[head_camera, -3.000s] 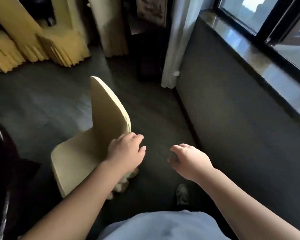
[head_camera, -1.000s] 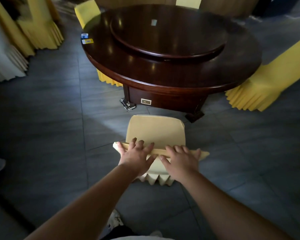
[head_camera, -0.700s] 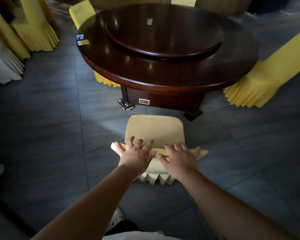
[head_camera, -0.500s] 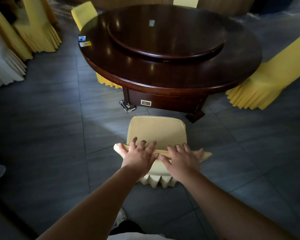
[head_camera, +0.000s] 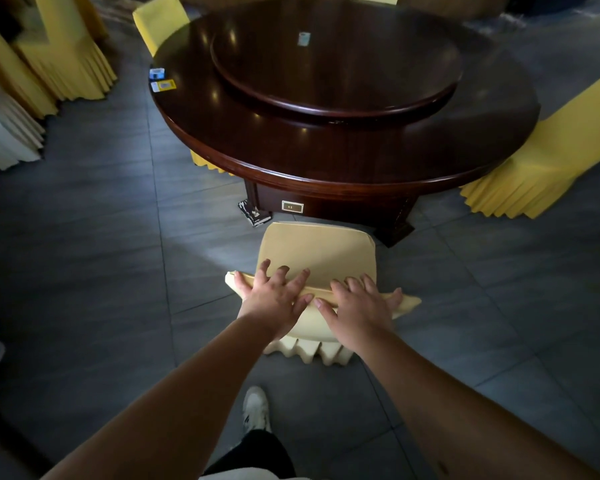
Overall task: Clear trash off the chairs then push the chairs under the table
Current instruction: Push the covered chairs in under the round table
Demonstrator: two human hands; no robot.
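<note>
A pale cream covered chair [head_camera: 317, 249] stands on the dark tile floor facing a round dark wooden table [head_camera: 343, 157]. Its seat front reaches the table's base and nothing lies on the seat. My left hand [head_camera: 274, 296] and my right hand [head_camera: 359, 308] grip the top edge of the chair's backrest side by side, fingers curled over it. The table carries a raised turntable [head_camera: 336, 60].
Yellow covered chairs stand around the table: one at the right [head_camera: 548, 157], one at the far left [head_camera: 160, 20]. More covered chairs [head_camera: 66, 60] cluster at the upper left. Small cards [head_camera: 163, 85] lie on the table's left edge. My white shoe [head_camera: 255, 408] is behind the chair.
Three seconds ago I stood by a window wall with the chair side-on. Over the last second both hands have stayed on the backrest and the chair sits slightly closer to the table.
</note>
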